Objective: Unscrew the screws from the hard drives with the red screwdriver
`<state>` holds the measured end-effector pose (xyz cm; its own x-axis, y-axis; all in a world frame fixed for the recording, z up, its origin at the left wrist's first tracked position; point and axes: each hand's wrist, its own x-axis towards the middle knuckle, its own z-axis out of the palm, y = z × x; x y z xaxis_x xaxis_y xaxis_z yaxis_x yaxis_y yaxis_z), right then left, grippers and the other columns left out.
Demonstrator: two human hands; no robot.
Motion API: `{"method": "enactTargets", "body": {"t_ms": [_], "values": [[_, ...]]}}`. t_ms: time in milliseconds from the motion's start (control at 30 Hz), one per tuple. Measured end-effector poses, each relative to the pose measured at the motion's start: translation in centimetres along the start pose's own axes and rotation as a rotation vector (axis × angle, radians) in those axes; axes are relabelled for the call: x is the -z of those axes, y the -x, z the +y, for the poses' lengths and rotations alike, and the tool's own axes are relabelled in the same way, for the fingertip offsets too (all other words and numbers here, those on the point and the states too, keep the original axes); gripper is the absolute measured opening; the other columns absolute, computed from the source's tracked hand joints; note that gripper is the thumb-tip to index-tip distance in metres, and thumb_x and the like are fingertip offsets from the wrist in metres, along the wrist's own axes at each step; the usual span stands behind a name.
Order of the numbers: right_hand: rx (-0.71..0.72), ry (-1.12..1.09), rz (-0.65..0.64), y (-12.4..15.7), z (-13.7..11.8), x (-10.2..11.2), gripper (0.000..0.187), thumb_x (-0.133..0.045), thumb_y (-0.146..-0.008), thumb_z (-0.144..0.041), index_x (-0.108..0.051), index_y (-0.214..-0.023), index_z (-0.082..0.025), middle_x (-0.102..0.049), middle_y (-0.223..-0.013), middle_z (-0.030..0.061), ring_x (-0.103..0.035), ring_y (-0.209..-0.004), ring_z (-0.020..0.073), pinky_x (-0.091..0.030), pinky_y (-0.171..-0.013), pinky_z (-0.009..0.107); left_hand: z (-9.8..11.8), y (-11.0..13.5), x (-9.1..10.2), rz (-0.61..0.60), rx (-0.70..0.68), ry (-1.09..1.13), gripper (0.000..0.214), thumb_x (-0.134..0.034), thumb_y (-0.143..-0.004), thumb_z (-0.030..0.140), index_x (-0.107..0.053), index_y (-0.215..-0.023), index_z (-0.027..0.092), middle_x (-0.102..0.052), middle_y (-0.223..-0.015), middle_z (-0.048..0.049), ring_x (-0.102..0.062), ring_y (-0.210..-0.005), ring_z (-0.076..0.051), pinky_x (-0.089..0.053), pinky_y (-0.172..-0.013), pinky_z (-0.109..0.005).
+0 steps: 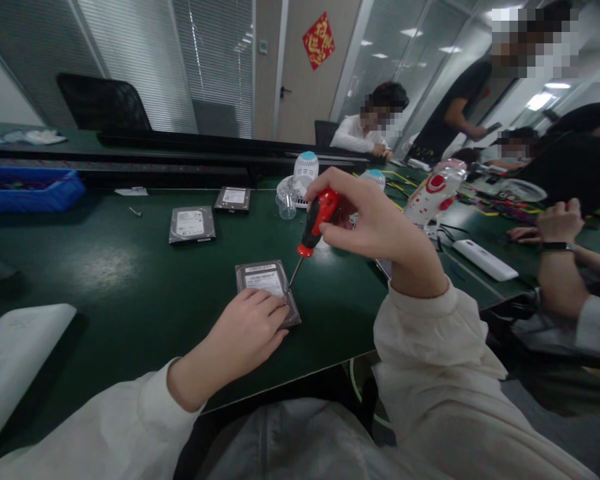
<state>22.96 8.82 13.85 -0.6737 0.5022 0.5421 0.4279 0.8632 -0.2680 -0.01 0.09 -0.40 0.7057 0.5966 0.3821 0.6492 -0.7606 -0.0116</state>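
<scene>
A hard drive with a white label lies on the green table in front of me. My left hand holds it down, fingers bent over its top and thumb by its near right corner. Its near left part is hidden under that hand. Above the drive, my right hand is closed round the red and black handle of a screwdriver. The screwdriver's thin shaft slants down to the right edge of the drive, where the tip seems to touch; any screw there is too small to make out.
Two more hard drives lie farther back. Behind my right hand stand a white fan-like device and a clear plastic cup. A blue bin and a white case are at left. Co-workers sit and stand at right.
</scene>
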Motion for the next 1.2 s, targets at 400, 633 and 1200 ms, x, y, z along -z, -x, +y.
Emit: {"method": "enactTargets", "body": {"t_ms": [400,633,1200], "values": [[0.074,0.021,0.082,-0.6,0.2,-0.9,0.021,-0.060,-0.088,-0.020,-0.066,-0.108,-0.020,-0.073,-0.108,0.0068,-0.065,-0.091,0.0208,-0.050,-0.085,0.037,0.0,0.1,-0.2,0.005,0.006,0.027,0.020,-0.074,-0.096,0.024,-0.077,-0.114,0.015,-0.080,-0.115,-0.0115,-0.073,-0.103,-0.030,-0.055,-0.091,-0.045],[-0.005,0.123,0.068,-0.6,0.0,-1.1,0.022,-0.066,-0.096,-0.043,-0.062,-0.102,-0.021,-0.065,-0.090,0.0020,-0.058,-0.081,0.0193,-0.046,-0.081,0.037,0.0,0.0,0.0,0.000,-0.001,0.028,0.021,-0.074,-0.097,0.024,-0.077,-0.114,0.014,-0.080,-0.114,-0.0117,-0.073,-0.104,-0.031,-0.054,-0.091,-0.046],[-0.088,-0.061,0.120,-0.4,0.3,-1.5,0.048,-0.080,-0.083,-0.031,-0.056,-0.124,-0.024,-0.063,-0.100,0.0008,-0.062,-0.087,0.0194,-0.057,-0.082,0.037,0.0,-0.1,0.0,-0.018,0.011,0.029,0.022,-0.076,-0.096,0.025,-0.077,-0.115,0.014,-0.080,-0.115,-0.0125,-0.074,-0.104,-0.031,-0.054,-0.092,-0.046]]}}
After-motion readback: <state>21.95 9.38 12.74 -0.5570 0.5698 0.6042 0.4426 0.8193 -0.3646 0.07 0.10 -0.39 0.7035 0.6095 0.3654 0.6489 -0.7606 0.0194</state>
